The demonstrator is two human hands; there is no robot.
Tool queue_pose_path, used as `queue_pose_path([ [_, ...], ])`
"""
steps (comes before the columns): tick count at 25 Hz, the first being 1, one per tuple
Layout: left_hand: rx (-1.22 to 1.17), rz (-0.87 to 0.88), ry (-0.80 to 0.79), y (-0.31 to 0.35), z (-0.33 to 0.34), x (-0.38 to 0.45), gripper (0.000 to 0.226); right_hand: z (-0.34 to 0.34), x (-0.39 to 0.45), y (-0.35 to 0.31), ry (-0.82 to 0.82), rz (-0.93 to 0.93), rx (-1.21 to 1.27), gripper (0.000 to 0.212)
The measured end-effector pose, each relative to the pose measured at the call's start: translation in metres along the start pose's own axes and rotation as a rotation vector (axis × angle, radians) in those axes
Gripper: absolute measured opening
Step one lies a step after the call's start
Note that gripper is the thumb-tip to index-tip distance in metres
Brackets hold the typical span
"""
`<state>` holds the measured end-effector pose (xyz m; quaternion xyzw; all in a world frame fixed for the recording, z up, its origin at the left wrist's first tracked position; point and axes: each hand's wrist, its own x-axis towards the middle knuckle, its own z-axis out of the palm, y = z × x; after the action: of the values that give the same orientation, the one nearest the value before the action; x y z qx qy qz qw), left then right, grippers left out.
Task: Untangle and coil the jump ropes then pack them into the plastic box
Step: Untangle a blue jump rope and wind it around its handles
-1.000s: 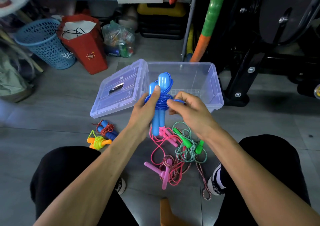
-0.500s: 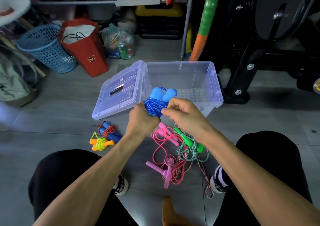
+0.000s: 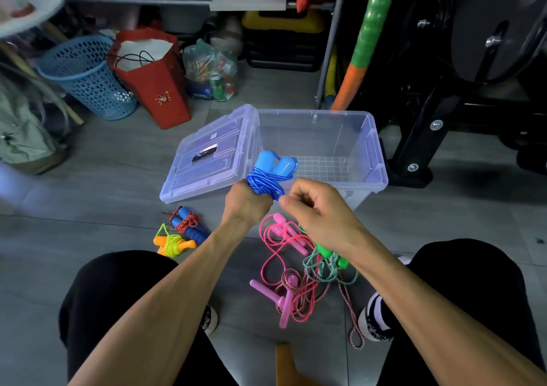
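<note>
Head view: blue jump rope (image 3: pixel 270 175) bundled above the clear plastic box (image 3: pixel 376 161).
Left hand (image 3: pixel 247 205) grips its handles; right hand (image 3: pixel 318 208) fingertips pinch the cord.

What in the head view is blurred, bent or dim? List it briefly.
Head view: wide-angle bending curves the floor tile lines and stretches both forearms; the left edge, around the blue basket, is smeared; light is dim and bluish; the blue rope and clear box stay sharp.
</note>
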<state>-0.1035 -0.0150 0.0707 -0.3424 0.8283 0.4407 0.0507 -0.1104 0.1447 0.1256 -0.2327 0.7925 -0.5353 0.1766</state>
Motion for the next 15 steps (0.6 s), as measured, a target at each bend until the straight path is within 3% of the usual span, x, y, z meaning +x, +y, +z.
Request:
queue_pose_path([
  [3, -0.046, 0.057, -0.127, -0.004, -0.004, -0.003, 0.013, -0.019, 0.020, 0.012, 0.125, 0.124, 0.206, 0.021],
  [7, -0.227, 0.001, -0.302, -0.025, -0.012, -0.006, 0.028, -0.013, 0.034, 0.032, 0.137, 0.210, 0.107, 0.020],
  [11, -0.154, -0.100, -0.202, -0.065, -0.005, 0.003, 0.018, 0.019, 0.040, 0.042, -0.003, 0.210, 0.043, 0.015],
  [15, -0.353, -0.414, -0.117, -0.110, 0.014, 0.019, 0.010, 0.044, 0.045, 0.054, -0.169, 0.260, -0.147, 0.009],
])
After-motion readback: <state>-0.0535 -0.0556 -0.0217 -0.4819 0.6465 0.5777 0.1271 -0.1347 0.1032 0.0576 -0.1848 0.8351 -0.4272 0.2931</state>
